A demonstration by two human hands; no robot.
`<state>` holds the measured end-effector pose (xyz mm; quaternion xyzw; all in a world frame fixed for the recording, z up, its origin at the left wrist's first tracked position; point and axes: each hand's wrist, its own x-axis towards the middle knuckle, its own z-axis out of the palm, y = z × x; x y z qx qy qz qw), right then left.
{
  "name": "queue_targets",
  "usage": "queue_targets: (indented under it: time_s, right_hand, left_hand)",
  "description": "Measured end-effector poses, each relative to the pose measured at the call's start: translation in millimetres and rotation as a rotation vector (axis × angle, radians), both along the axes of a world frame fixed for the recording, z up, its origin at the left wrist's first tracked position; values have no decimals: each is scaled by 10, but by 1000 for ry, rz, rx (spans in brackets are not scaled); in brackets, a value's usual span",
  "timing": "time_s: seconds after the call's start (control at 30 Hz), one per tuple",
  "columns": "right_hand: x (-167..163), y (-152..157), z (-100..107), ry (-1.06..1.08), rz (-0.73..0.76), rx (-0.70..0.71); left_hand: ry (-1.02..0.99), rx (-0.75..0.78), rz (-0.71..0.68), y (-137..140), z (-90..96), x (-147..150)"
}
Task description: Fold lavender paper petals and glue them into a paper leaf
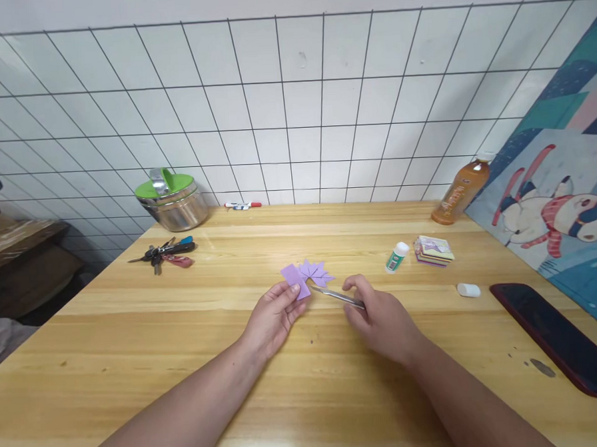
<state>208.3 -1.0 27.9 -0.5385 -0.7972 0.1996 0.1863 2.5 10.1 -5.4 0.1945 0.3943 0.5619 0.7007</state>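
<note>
My left hand (278, 311) pinches a folded purple paper piece (294, 278) between thumb and fingers, a little above the table. Just right of it is a purple paper leaf (317, 272) with pointed lobes and dark lines; whether the two are joined I cannot tell. My right hand (378, 316) is closed around slim silver scissors (337, 296). Their handle is mostly hidden in my fingers. The tip points left, at the right edge of the folded piece and just below the leaf.
Right of my hands stand a glue stick (397, 257), a stack of small papers (433, 250), a white cap (469, 290), a phone (559, 336) and a drink bottle (461, 191). Keys (162, 252), a green-lidded metal pot (177, 203) and markers (243, 206) lie farther back, towards the left.
</note>
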Motion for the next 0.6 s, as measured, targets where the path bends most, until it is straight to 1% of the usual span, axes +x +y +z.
queue_targets:
  time_s: [0.07,0.13,0.27,0.43,0.6]
  right_hand:
    - [-29,-29,30,5,95,15]
    - [-36,-28,42,-39,126,35]
    - [-23,-3,32,-109,84,50]
    - [-44,-26,43,-170,98,39]
    - [-84,-39,32,-269,33,104]
  left_hand:
    - [-26,-6,22,8,-3,-11]
    - [-53,-7,40,16,-9,-19]
    - [-66,-16,62,36,-32,-30]
    - [-49,-9,75,42,-56,-34]
    - [-39,-2,75,53,-71,-33]
